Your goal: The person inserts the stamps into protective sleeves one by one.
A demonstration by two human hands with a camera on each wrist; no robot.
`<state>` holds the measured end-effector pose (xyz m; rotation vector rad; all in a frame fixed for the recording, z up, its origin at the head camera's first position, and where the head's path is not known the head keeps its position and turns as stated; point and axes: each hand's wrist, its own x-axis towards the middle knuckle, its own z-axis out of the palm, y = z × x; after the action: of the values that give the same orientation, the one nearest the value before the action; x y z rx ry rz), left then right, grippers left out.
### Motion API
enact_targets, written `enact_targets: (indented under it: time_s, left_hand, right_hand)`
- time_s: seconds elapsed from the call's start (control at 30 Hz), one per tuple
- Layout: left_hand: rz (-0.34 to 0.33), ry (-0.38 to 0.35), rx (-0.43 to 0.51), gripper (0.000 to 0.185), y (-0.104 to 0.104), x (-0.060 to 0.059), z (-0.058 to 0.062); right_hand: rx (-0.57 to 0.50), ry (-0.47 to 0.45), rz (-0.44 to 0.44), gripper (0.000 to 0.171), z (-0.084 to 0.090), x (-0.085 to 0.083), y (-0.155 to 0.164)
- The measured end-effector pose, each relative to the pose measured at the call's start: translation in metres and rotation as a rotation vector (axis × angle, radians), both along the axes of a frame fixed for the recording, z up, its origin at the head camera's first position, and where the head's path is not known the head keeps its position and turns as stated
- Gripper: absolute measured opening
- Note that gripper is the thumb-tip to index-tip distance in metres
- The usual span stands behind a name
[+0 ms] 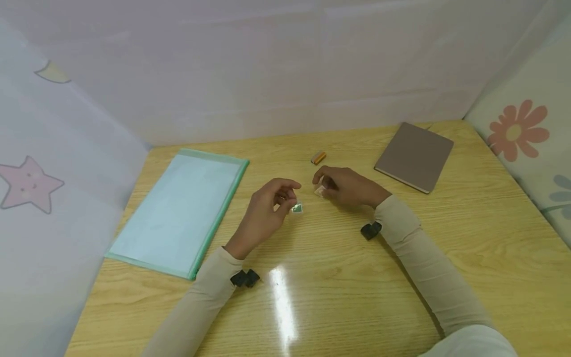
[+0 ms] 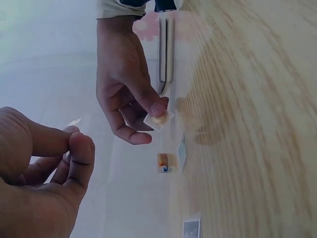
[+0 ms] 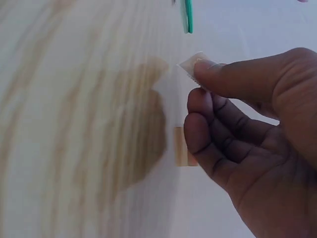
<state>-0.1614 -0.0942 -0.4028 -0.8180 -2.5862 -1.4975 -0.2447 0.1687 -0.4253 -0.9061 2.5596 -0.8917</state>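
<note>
Starting at the left, we see a pale green zip folder (image 1: 178, 210) lying flat on the wooden table (image 1: 468, 238), well apart from the hands. Our left hand (image 1: 265, 213) hovers just above the table, thumb and forefinger pinched together on a thin, clear sliver (image 2: 74, 122); just beside its fingertips a small green-and-white packet (image 1: 297, 208) lies on the wood. Our right hand (image 1: 345, 186) pinches a small pale square wrapper (image 2: 158, 119) between thumb and fingers, held a little above the surface; its edge looks serrated in the right wrist view, and the wrapper itself is whitish with a faint tan tint. Beyond that hand a short orange stick (image 1: 318, 157) lies on the table, and farther right a brown notebook (image 1: 415, 156) rests closed.

We judge the main risk to be the wrapper slipping: it is tiny, slick-looking, and held only at the fingertips, so a loose pinch could drop it. The clear sliver in the left hand is so light that it might cling to the fingers or drift off.
</note>
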Motion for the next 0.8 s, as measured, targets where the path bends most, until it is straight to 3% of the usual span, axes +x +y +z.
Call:
enact_targets:
  time_s: [0.2,0.47,0.8]
  left_hand:
    - [0.049,-0.029,0.016,0.025,-0.001,0.0,0.002]
    - [0.091,0.044,-0.032,0.012,-0.004,-0.001,0.001]
    - [0.133,0.112,-0.028,0.008,-0.004,-0.002,0.0]
  right_hand:
    - [-0.114,0.061,-0.05,0.018,0.013,0.005,-0.002]
    - [-0.285,0.184,-0.031,0.012,0.033,0.014,-0.003]
    - [-0.428,0.185,-0.035,0.011,0.055,0.03,-0.014]
